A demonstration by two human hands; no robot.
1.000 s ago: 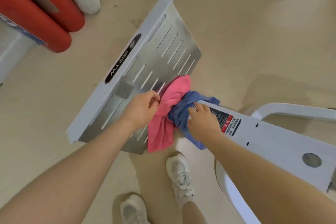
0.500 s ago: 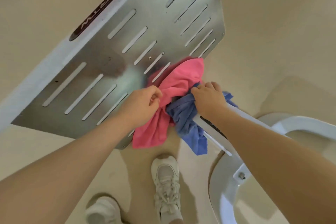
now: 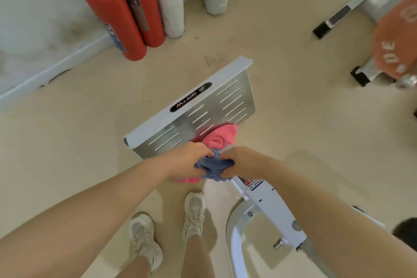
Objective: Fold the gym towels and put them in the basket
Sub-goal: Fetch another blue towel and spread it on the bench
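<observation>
Hands close together over the slotted metal plate [image 3: 228, 106], left hand [image 3: 187, 160] and right hand [image 3: 242, 162] both gripped the bunched blue towel [image 3: 214, 166], pink towel [image 3: 217, 137] lay crumpled on the plate behind it.

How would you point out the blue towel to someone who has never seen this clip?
Find the slotted metal footplate of the white gym machine at the centre of the floor. At its near edge, both hands meet; the blue towel is the bunched cloth gripped between them. The pink towel beside it lies on the plate.
</observation>
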